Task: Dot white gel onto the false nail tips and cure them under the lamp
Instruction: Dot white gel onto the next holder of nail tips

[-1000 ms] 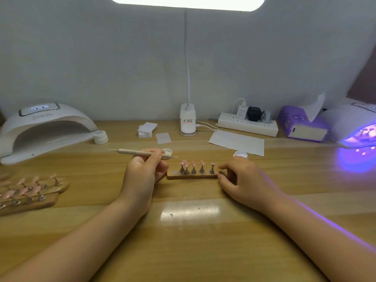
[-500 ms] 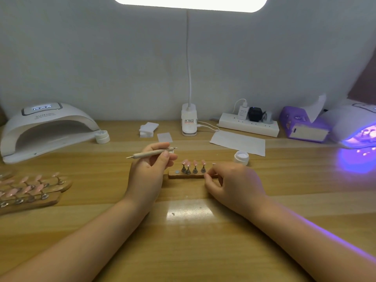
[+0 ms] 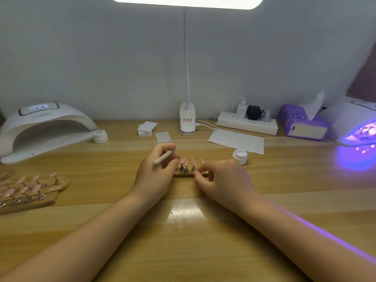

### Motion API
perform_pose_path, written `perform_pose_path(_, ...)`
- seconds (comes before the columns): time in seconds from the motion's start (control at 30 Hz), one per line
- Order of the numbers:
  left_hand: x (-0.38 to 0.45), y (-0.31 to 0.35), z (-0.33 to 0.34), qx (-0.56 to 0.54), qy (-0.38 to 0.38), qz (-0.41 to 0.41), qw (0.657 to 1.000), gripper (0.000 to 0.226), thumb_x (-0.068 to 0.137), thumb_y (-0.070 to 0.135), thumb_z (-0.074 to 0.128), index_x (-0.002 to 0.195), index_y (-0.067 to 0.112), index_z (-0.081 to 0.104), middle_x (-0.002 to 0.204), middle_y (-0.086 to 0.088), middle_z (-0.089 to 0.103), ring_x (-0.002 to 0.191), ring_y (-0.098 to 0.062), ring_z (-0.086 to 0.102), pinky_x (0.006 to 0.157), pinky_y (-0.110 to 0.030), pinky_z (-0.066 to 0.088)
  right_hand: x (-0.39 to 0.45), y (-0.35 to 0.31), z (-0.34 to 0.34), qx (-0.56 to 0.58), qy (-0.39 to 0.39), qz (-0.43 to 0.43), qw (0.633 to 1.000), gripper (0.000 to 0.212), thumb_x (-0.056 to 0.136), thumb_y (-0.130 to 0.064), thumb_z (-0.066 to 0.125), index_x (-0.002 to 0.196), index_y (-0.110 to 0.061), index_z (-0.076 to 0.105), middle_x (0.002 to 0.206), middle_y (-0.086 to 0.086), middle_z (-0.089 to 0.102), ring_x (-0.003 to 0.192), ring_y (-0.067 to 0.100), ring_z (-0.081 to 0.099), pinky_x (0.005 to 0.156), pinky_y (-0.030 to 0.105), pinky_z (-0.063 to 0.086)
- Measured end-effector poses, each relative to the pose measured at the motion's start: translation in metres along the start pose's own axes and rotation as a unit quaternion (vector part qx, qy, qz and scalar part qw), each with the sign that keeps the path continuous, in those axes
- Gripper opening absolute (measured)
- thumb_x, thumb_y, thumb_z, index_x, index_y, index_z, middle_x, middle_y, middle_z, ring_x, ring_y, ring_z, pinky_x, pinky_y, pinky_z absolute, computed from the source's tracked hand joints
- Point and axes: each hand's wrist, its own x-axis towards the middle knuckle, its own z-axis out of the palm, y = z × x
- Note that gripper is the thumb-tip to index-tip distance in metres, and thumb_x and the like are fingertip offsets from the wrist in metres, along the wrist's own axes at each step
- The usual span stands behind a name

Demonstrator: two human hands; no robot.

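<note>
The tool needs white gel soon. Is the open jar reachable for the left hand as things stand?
Probably, but not directly. The open gel jar stands to the right, beyond the nail stand, and the right hand lies in between. The left hand, holding the dotting tool, would have to cross over both.

Single head-worn wide-angle view, looking forward and down across the pale wooden counter (image 3: 203,241) toward the grey back wall (image 3: 101,58); both forearms enter from the lower edge, close beneath the lens.
</note>
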Motion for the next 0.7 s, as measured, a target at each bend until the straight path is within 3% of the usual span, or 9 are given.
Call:
perform_pose_path(0.13, 0.001, -0.001, 0.0, 0.02, -0.027, 0.002, 0.999, 0.038, 0.083, -0.008, 0.061, 0.105, 0.024, 0.059, 0.096, -0.003, 0.067, 0.087, -0.011, 0.069, 0.082, -0.028, 0.056, 0.0, -0.007, 0.011, -0.033, -0.012, -0.013, 0.999, 0.029, 0.095, -0.039, 0.048, 0.114, -0.03, 0.068, 0.103, -0.004, 0.071, 0.099, 0.017, 0.063, 0.076, 0.032, 0.052)
perform_pose_path(0.23, 0.0, -0.002, 0.001, 0.007, -0.031, -0.008, 0.999, 0.043, 0.078, -0.008, 0.068, 0.103, 0.025, 0.058, 0.097, -0.005, 0.065, 0.081, -0.008, 0.07, 0.079, -0.026, 0.057, -0.002, -0.006, 0.014, -0.049, -0.017, -0.023, 0.998, 0.031, 0.097, -0.039, 0.046, 0.12, -0.032, 0.064, 0.114, -0.003, 0.069, 0.113, 0.017, 0.059, 0.08, 0.028, 0.046)
perform_pose_path(0.4, 0.002, -0.002, 0.005, 0.03, -0.009, -0.006, 1.0, 0.046, 0.072, -0.001, 0.078, 0.099, 0.03, 0.057, 0.093, 0.0, 0.066, 0.076, -0.005, 0.07, 0.073, -0.021, 0.055, 0.003, -0.005, 0.014, -0.033, -0.015, -0.002, 0.999, 0.028, 0.096, -0.04, 0.048, 0.114, -0.031, 0.068, 0.111, -0.001, 0.07, 0.117, 0.015, 0.057, 0.074, 0.029, 0.048)
perform_pose_path(0.57, 0.003, -0.004, 0.004, 0.038, -0.001, 0.005, 0.999, 0.044, 0.073, 0.002, 0.078, 0.098, 0.032, 0.057, 0.092, 0.001, 0.066, 0.072, -0.004, 0.068, 0.067, -0.015, 0.052, 0.005, -0.008, 0.013, -0.027, -0.003, 0.003, 1.0, 0.027, 0.095, -0.041, 0.05, 0.105, -0.026, 0.071, 0.104, -0.001, 0.071, 0.101, 0.021, 0.063, 0.072, 0.035, 0.051)
perform_pose_path(0.7, 0.004, -0.005, 0.005, 0.045, -0.007, 0.007, 0.999, 0.041, 0.075, 0.003, 0.078, 0.104, 0.025, 0.06, 0.094, -0.001, 0.067, 0.08, -0.009, 0.07, 0.077, -0.027, 0.056, 0.005, -0.007, 0.013, -0.032, -0.01, 0.002, 0.999, 0.025, 0.095, -0.038, 0.052, 0.104, -0.025, 0.072, 0.1, 0.0, 0.071, 0.102, 0.021, 0.063, 0.071, 0.034, 0.051)
